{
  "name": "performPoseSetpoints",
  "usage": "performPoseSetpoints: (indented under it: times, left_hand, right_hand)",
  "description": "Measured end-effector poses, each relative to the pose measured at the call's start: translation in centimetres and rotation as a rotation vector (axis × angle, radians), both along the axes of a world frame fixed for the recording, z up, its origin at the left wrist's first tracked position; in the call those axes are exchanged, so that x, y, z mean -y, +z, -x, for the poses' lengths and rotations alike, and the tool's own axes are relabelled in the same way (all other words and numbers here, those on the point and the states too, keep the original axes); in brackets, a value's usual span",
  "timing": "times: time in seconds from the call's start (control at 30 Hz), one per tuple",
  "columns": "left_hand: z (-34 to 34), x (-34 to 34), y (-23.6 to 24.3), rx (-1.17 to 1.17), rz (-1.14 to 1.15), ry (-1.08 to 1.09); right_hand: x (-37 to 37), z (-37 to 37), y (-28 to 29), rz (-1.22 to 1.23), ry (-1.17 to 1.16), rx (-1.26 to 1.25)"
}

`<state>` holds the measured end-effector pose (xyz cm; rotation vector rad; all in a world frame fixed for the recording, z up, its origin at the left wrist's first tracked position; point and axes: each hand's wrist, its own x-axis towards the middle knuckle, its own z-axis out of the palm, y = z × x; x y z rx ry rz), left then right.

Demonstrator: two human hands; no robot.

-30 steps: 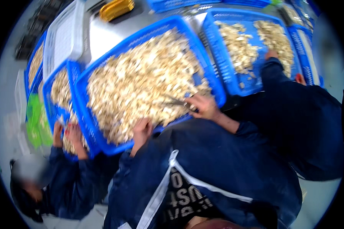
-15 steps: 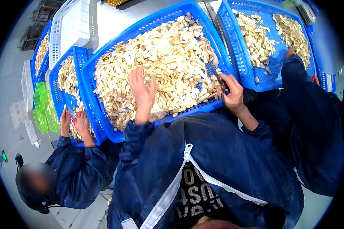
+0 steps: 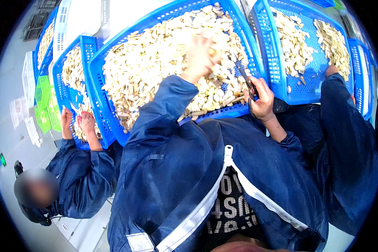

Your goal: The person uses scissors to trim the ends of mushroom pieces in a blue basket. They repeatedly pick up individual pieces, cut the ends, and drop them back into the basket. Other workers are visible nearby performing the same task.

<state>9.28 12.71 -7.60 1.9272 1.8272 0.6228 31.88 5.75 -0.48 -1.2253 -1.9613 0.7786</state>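
Note:
A large blue perforated crate (image 3: 97, 69) lies in front of me, filled with pale, brown-edged slices that look like mushroom (image 3: 151, 63). My left hand (image 3: 200, 58) is over the right half of the heap, fingers spread and smeared by motion. I see nothing held in it; whether it touches the slices I cannot tell. At the crate's near right corner my right hand (image 3: 262, 101) is closed around dark-handled scissors (image 3: 242, 71). Their blades point away from me over the slices, and the fingers partly hide the handles.
To the right, a co-worker's hand (image 3: 332, 70) reaches into another blue crate (image 3: 277, 54) with two heaps of slices. On the left, another co-worker's hands (image 3: 87, 122) work over a smaller blue crate (image 3: 59, 90). A white crate (image 3: 63, 25) and green baskets (image 3: 42, 94) stand farther left.
My left hand has swept right and farther away across the slices. My right hand still grips the scissors near the crate's corner. The whole view has shifted slightly.

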Motion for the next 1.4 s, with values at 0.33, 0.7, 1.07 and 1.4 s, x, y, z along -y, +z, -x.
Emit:
performPoseSetpoints:
  times: [0.33, 0.7, 1.07, 1.4]
  left_hand:
    - [7.0, 12.1, 2.1, -0.141, 0.03, -0.272]
    - [11.6, 7.1, -0.8, -0.301, -0.1, 0.263]
    - [5.4, 16.6, 3.7, -0.123, 0.126, -0.41]
    - [20.2, 21.5, 4.7, -0.403, -0.016, 0.371]
  right_hand:
    - [0.0, -0.7, -0.1, 0.006, 0.015, 0.01]
    - [0.0, -0.3, -0.2, -0.012, 0.003, 0.005]
    - [0.3, -0.5, -0.7, -0.016, 0.007, 0.011]
    - [0.4, -0.3, -0.7, -0.021, 0.044, 0.023]
